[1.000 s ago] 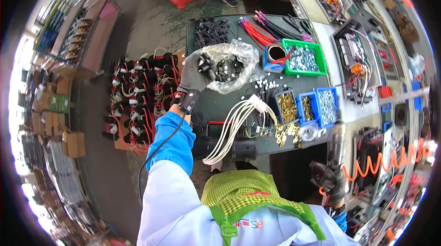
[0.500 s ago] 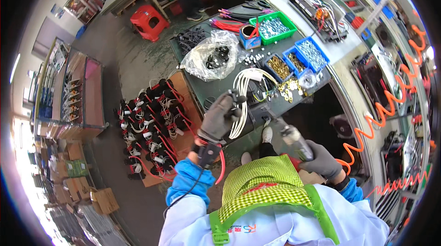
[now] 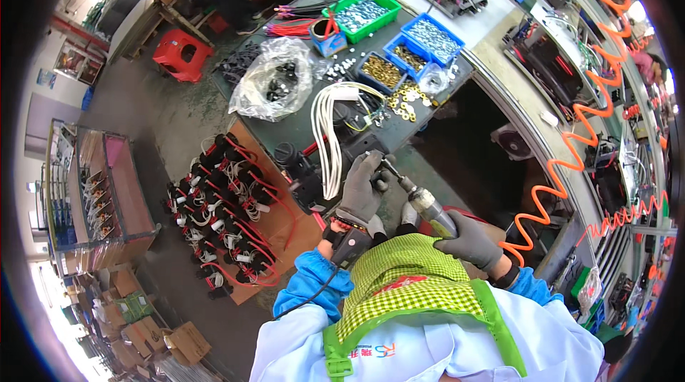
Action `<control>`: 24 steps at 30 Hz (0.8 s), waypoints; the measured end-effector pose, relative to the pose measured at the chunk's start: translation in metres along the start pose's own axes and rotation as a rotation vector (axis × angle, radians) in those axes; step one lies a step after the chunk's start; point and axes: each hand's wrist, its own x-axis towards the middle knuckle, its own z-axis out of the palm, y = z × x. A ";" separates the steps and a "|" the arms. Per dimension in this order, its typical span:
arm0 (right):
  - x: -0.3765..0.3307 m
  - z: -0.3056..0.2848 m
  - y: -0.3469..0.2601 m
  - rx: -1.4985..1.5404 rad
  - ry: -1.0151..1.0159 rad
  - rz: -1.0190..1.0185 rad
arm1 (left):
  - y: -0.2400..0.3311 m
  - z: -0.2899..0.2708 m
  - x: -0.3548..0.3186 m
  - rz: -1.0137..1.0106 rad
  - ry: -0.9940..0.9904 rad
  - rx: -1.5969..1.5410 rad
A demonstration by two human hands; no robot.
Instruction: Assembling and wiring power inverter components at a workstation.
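Note:
My right hand (image 3: 467, 243), in a grey glove, is wrapped round a silver air screwdriver (image 3: 430, 207), whose bit points up and left. At the bit's tip, my left hand (image 3: 362, 186), also gloved, has its fingers closed on a small black part (image 3: 383, 182); its exact kind is unclear. Bit and part meet or nearly meet; I cannot tell if they touch. Just beyond the left hand, a black housing (image 3: 312, 186) lies at the near corner of the bench (image 3: 285, 132), with a loop of white cables (image 3: 327, 136) over it.
Bins of screws, one green (image 3: 389, 18) and one blue (image 3: 435, 39), stand on the bench beside brass fittings and a plastic bag (image 3: 275, 78). An orange coiled hose (image 3: 560, 175) hangs at right. Several black wired units (image 3: 221, 210) sit on cardboard at left. A red stool (image 3: 182, 55) stands beyond.
My hands have come together: the left has moved down and right, and the screwdriver's tip now reaches the part in it. The whole view has also shifted.

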 end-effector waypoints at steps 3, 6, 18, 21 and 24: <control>0.004 -0.004 0.021 -0.029 0.031 -0.083 | -0.008 0.008 0.005 -0.017 0.019 0.187; 0.004 -0.008 0.037 0.022 -0.004 -0.028 | -0.019 -0.003 0.011 -0.030 -0.016 0.319; 0.044 0.017 0.096 0.002 -0.003 0.049 | -0.086 -0.069 0.057 -0.295 0.116 0.208; 0.056 0.015 0.091 0.035 -0.060 0.077 | -0.076 -0.066 0.061 -0.214 0.133 0.204; 0.063 0.017 0.098 0.045 -0.007 0.023 | -0.073 -0.067 0.068 -0.230 0.119 0.199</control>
